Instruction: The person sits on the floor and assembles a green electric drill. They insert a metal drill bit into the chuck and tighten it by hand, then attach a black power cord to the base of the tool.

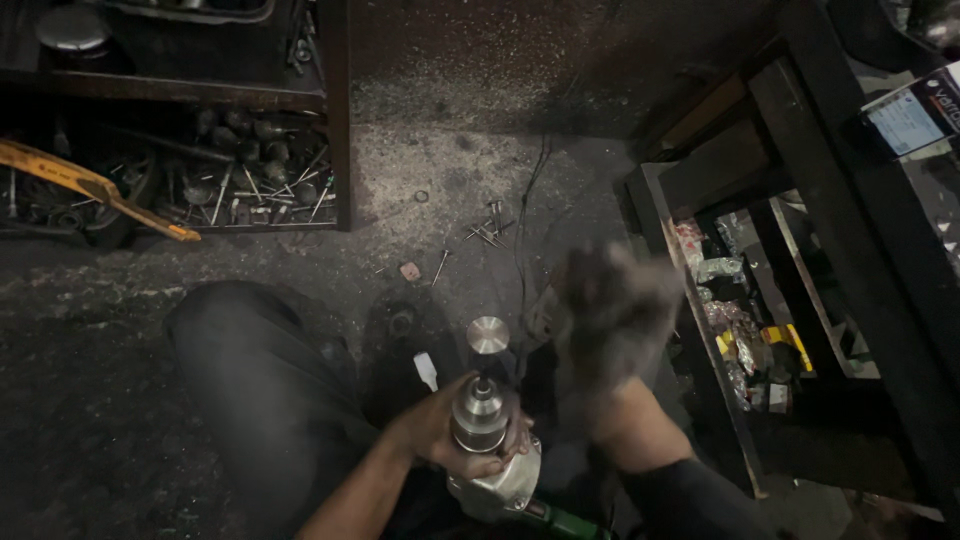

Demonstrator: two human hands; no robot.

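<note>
On the dark, gritty workshop floor (pixel 120 420) the person sat low, one leg in dark trousers (pixel 260 390) stretched forward and a shoe (pixel 402 325) pointing away. Biggest items around: a low shelf rack (pixel 330 120) at the far left packed with sockets and rods, a yellow bar (pixel 100 190) lying across it, and a black metal frame (pixel 720 400) on the right holding crumpled wrappers and small boxes.

Between the knees sat a power tool (pixel 500 485) with a pale metal body and a green handle, a steel cylinder fitting (pixel 480 410) standing upright from it, topped by a flat round disc (pixel 488 333). The left hand (pixel 440 435) wrapped the cylinder, fingers clamped around it, likely to keep it steady and upright. The right hand (pixel 610 320) was raised just beside the disc, badly blurred; could not tell whether its fingers were spread or closed, nor whether it held anything.

Smaller stuff: a black cable (pixel 525 220) ran across the floor toward the tool, loose nails and screws (pixel 487 232) lay scattered beyond the shoe. The frame crowded the right arm closely.
</note>
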